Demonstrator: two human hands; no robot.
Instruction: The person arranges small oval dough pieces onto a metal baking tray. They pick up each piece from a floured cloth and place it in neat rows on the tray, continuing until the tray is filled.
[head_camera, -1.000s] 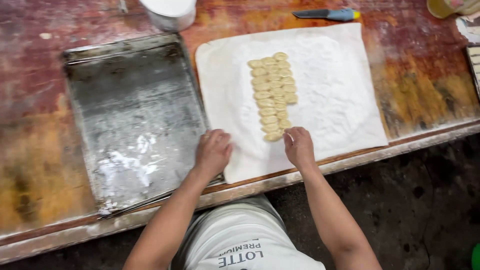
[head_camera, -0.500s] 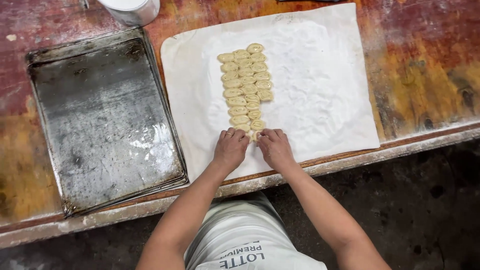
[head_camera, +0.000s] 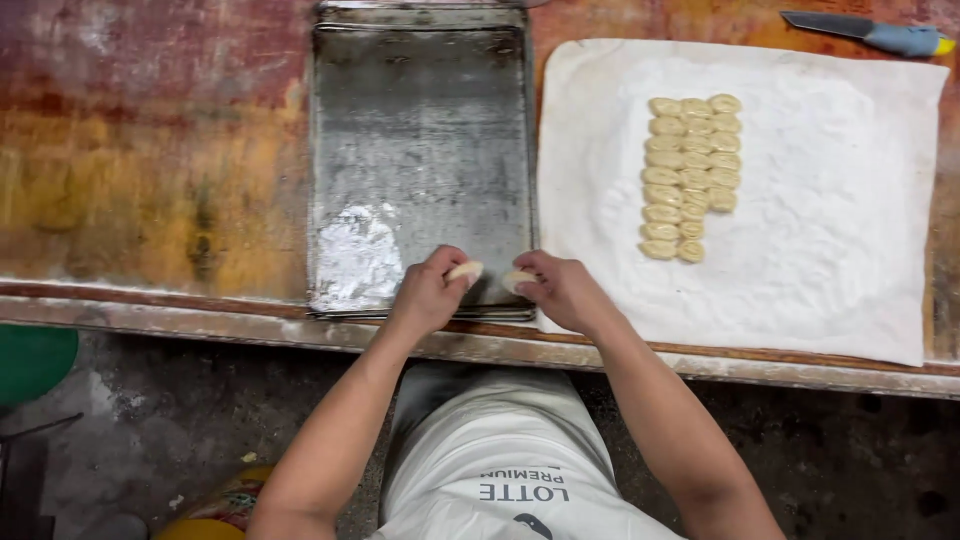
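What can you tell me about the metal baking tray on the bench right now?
The metal baking tray is a rectangular, shallow-rimmed sheet of dull grey metal, scuffed and stained, lying flat on the worn wooden bench. A whitish, floury smear sits near its front left corner. It holds nothing else that can be seen. Its right edge sits beside the white cloth; whether they touch is unclear. Over its near edge, the left hand and right hand each hold a pale dough piece.

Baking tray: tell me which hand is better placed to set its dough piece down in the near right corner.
Right. The right hand holds its dough piece over that corner of the baking tray; the left hand is farther in.
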